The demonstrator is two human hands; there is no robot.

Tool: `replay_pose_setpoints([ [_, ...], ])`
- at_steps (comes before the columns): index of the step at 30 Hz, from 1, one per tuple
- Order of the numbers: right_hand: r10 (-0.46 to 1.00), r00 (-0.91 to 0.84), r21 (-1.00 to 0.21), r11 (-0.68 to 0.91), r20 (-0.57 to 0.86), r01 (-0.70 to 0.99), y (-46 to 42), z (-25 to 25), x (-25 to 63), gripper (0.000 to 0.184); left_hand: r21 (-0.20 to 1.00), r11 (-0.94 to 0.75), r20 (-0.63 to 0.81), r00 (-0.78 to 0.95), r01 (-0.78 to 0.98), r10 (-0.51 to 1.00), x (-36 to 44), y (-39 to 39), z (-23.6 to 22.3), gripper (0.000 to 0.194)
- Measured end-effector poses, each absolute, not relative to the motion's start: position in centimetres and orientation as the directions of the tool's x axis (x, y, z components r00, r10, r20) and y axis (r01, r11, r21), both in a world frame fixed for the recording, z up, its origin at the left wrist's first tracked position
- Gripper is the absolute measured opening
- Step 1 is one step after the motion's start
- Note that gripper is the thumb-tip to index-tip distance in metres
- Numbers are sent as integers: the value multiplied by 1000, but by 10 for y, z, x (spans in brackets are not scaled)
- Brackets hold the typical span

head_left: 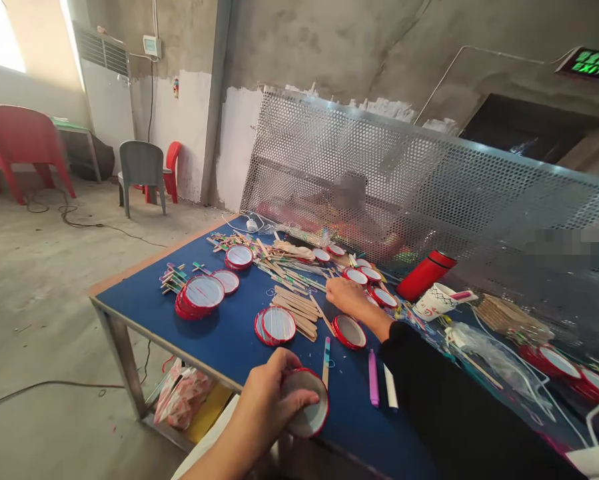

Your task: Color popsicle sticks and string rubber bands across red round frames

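Observation:
My left hand [272, 393] is closed around a small round red-rimmed drum [306, 403] at the near edge of the blue table [144, 293], thumb across its white face. My right hand [346, 297], in a black sleeve, reaches forward and rests palm down on a pile of wooden sticks [294, 307]; its fingers are curled among them and what they hold is hidden. Another red-rimmed drum [350, 331] lies just below that wrist. A striped stick [326, 357] lies beside the held drum.
A stack of red drums [199, 297] and more single drums [278, 325] lie on the table. A red flask [424, 275] and paper cup [435, 301] stand at the right. A perforated metal screen [429, 180] backs the table. Pink [373, 379] and white sticks [390, 387] lie nearby.

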State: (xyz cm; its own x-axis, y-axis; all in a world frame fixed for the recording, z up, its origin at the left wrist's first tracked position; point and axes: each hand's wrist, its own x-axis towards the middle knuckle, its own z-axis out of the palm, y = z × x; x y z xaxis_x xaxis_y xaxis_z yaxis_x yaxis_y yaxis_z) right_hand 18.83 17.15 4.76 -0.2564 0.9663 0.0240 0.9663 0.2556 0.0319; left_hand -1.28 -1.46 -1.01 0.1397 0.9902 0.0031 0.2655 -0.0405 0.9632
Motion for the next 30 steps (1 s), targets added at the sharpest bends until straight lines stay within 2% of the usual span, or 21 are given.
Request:
replay_pose_setpoints([
  [3, 971, -239, -296, 228, 0, 927, 146, 60, 193, 25, 976, -74, 40, 165, 203, 986, -15, -16, -10, 18],
  [6, 950, -306, -603, 209, -61, 770, 104, 63, 190, 22, 990, -112, 93, 213, 81, 973, -20, -17, -14, 27],
  [8, 924, -367, -749, 165, -111, 642, 75, 59, 183, 26, 993, -113, 116, 245, -29, 962, -24, -17, -19, 32],
  [10, 898, -415, -842, 109, -145, 529, 50, 55, 173, 30, 984, -69, 113, 280, -164, 953, -26, -17, -23, 38],
  [14, 866, -467, -924, 16, -178, 381, 26, 48, 158, 32, 946, 31, 88, 345, -324, 935, -28, -16, -25, 56],
  [22, 858, -468, -950, -70, -213, 304, 14, 36, 149, 33, 963, 20, 44, 229, -270, 973, -27, -16, -18, 55],
  [26, 880, -426, -967, -120, -209, 226, 9, 34, 148, 28, 970, 24, 57, 320, -244, 946, -32, -17, -14, 56],
  [30, 876, -411, -965, -201, -253, 166, 8, 36, 147, 33, 968, 89, 25, 446, -234, 895, -37, -16, -9, 60],
])
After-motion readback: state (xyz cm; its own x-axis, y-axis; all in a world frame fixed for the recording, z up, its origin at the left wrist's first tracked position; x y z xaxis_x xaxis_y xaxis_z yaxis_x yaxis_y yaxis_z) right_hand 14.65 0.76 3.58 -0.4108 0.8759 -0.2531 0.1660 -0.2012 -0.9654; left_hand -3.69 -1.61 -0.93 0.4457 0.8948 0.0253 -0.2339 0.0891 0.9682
